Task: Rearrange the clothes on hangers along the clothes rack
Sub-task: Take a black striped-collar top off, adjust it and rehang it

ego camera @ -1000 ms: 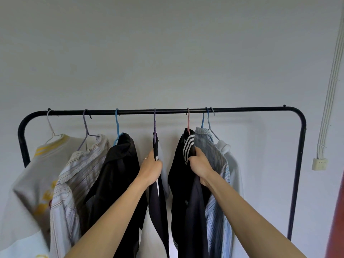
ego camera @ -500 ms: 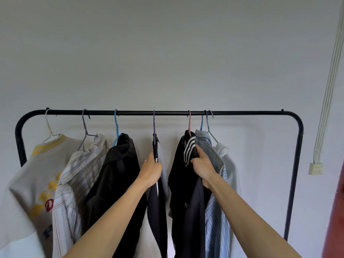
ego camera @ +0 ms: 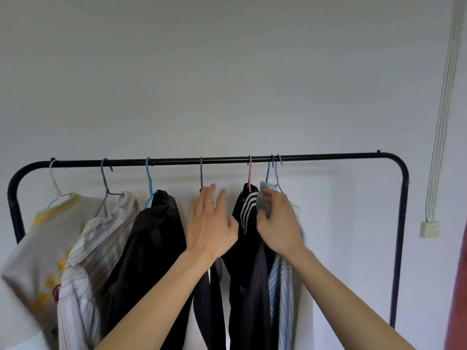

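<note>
A black clothes rack (ego camera: 328,156) carries several hangers with clothes. From the left hang a white and yellow shirt (ego camera: 32,248), a striped shirt (ego camera: 93,248), a black jacket (ego camera: 154,236), a dark garment on a purple hanger (ego camera: 201,173), a black top with white stripes (ego camera: 246,210) on a pink hanger, and a light blue striped shirt (ego camera: 281,281). My left hand (ego camera: 208,223) is open, fingers spread, in front of the purple hanger's garment. My right hand (ego camera: 279,223) has its fingers curled on the blue shirt's collar (ego camera: 261,195).
The bar's right third is bare up to the rack's right post (ego camera: 400,236). White cable conduits (ego camera: 444,97) run down the wall to a socket box (ego camera: 429,229) on the right. A red edge (ego camera: 458,286) shows at the far right.
My left hand let go of the dark garment, opened and rose. My right hand shifted from the black striped top to the blue shirt's collar.
</note>
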Motion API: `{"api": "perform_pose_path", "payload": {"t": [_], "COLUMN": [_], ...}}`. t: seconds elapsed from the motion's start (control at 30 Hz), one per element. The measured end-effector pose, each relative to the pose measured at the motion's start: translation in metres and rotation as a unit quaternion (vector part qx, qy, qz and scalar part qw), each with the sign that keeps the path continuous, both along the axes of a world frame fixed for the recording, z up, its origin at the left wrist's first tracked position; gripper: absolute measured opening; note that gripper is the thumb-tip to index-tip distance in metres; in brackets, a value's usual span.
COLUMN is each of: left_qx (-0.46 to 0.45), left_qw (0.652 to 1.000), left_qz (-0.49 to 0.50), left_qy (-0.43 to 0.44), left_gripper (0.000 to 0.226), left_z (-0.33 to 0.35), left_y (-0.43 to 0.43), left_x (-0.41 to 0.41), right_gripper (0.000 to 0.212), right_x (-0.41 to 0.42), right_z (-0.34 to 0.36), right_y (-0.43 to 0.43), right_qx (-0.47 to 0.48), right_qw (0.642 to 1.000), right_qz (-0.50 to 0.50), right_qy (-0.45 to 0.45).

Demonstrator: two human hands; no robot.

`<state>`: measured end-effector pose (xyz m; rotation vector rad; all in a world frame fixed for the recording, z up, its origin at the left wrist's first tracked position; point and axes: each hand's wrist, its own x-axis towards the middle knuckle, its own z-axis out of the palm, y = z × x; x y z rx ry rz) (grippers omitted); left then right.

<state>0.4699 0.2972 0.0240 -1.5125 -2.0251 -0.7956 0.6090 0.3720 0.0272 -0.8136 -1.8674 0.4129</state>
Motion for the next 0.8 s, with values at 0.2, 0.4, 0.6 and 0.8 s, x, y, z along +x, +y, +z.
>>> {"api": "perform_pose_path", "payload": {"t": [0.2, 0.4, 0.6, 0.8], "left_qx": [-0.081, -0.123, -0.098, -0.072], "left_qw": [0.973, 0.941, 0.930, 0.922], "left_qz": [-0.104, -0.097, -0.114, -0.135], "left_qy": [-0.189, -0.302, -0.336, -0.356], "left_gripper": [0.071, 0.086, 0.072, 0.077], "left_z": [0.005, -0.013, -0.010, -0.013], "left_y": [0.036, 0.066, 0.080, 0.082], "left_x": [0.035, 0.026, 0.027, 0.039], "right_gripper": [0.032, 0.027, 0.020, 0.023], "right_x": [0.026, 0.054, 0.044, 0.016], "right_z": [0.000, -0.001, 0.014, 0.011], "right_y": [0.022, 0.038, 0.071, 0.099], "right_qx": [-0.007, -0.125, -0.183, -0.301], "right_qw": [0.969, 0.947, 0.959, 0.949], "right_qz": [-0.085, -0.110, -0.053, 0.073], "right_qy": [-0.232, -0.275, -0.211, -0.060]}}
